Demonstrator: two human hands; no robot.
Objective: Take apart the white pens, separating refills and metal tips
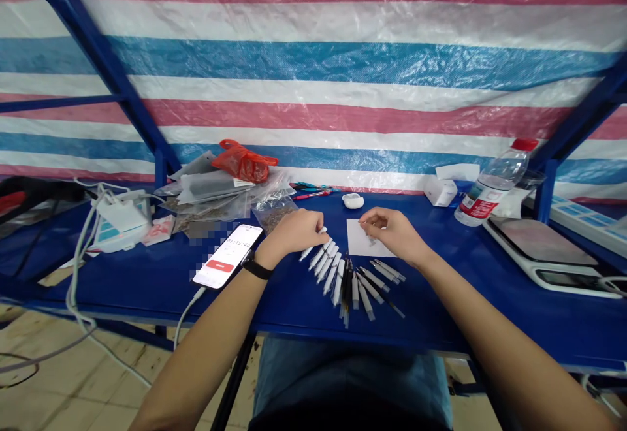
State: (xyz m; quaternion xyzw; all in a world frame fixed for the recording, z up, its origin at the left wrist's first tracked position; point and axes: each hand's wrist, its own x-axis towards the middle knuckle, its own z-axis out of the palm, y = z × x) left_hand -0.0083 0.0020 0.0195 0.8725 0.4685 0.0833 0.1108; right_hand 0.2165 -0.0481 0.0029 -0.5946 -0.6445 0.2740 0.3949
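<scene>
The left hand is curled closed around a white plastic pen barrel, of which only one end protrudes. The right hand pinches thumb and forefinger on a small thin part, too small to identify, above a white paper slip. Both hands sit just behind a fanned row of white and dark pen parts on the blue table. A white smartphone lies near the left wrist.
</scene>
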